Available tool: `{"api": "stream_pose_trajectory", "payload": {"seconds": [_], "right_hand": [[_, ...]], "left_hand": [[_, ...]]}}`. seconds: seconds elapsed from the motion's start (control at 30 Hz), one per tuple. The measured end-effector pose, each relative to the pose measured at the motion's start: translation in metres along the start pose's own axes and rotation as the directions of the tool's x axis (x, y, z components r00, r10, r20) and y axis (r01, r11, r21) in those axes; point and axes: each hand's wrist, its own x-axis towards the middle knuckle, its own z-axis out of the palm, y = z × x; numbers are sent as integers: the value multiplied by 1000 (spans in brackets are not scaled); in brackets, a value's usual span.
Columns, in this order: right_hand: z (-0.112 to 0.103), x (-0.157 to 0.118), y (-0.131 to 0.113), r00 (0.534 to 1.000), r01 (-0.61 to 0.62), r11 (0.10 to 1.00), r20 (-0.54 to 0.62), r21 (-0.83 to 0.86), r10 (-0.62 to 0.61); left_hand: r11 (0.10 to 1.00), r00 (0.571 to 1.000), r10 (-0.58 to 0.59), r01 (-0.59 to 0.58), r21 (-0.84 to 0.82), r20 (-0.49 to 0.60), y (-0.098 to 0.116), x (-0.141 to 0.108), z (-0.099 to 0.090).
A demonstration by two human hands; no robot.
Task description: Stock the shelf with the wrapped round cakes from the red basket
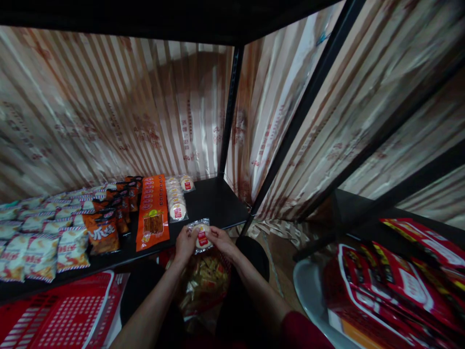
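Observation:
Between both hands is a round, pale snack in clear wrapping with a red label (202, 237), above the front edge of the black shelf (209, 201). My left hand (186, 244) pinches its left side, and my right hand (221, 241) pinches its right side. On the shelf behind, a row of similar wrapped round snacks (177, 209) stands beside a flat orange packet (153, 213). One more round snack (187, 183) lies at the row's back right. Below my hands, a bag of wrapped items (207, 281) sits between my knees.
Dark orange packets (103, 232) and white snack bags (72, 247) fill the shelf's left part. A red basket (72, 310) is at the lower left. Black posts (305, 106) rise at the right, near red packets (403, 281) and a grey-white rim (307, 291).

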Motion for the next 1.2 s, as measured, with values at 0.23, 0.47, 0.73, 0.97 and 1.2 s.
{"api": "stream_pose_trajectory", "payload": {"seconds": [0.23, 0.47, 0.73, 0.97, 1.2], "right_hand": [[-5, 6, 9, 998, -25, 998, -52, -66, 22], [-17, 17, 10, 982, 38, 899, -150, -437, -115], [-26, 24, 0, 958, -37, 670, -217, -741, -187], [-37, 38, -1, 949, -77, 667, -260, -741, -179], [-47, 54, -1, 948, -58, 633, -241, -772, -207]], "left_hand": [[991, 996, -87, 85, -105, -12, -4, 5, 2], [978, 984, -176, 174, -118, -7, -6, 11, 11], [990, 988, -139, 139, 2, -61, -9, 24, 22], [989, 983, -149, 150, 6, -106, 3, 30, 33], [992, 993, -69, 78, 99, -91, 7, 38, 41]]}}
